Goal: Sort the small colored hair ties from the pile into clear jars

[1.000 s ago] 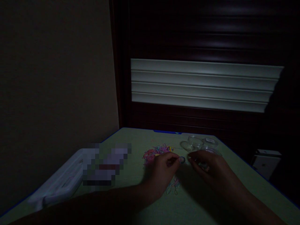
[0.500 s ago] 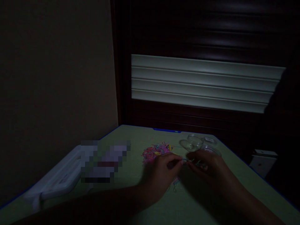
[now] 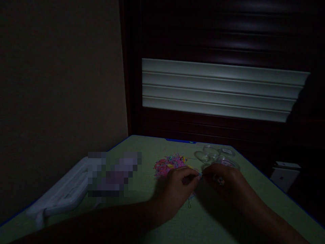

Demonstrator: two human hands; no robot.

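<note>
Over the table, my left hand (image 3: 175, 189) is closed in a pinch of thumb and forefinger. Its fingertips meet those of my right hand (image 3: 225, 178), also pinched, and a thin bluish elastic band (image 3: 200, 175) shows as a speck between them. More pale, multicoloured bands (image 3: 218, 179) are tucked under the right hand's fingers. Just behind the left hand lies a tangled pile of small elastic bands (image 3: 165, 166), pink, red, yellow and blue. A few loose bands (image 3: 189, 203) lie on the near side, partly hidden by the left hand.
Clear round plastic containers (image 3: 211, 151) and a lid (image 3: 226, 152) stand beyond my right hand. A white plastic rack-like object (image 3: 61, 193) is at the left, beside a blurred-out item (image 3: 114, 176). The light table (image 3: 149, 145) has blue edges; a white box (image 3: 284, 178) stands off its right side.
My hands have drawn closer together at the fingertips, so less of the bluish band shows between them. The pile and containers have stayed in place.
</note>
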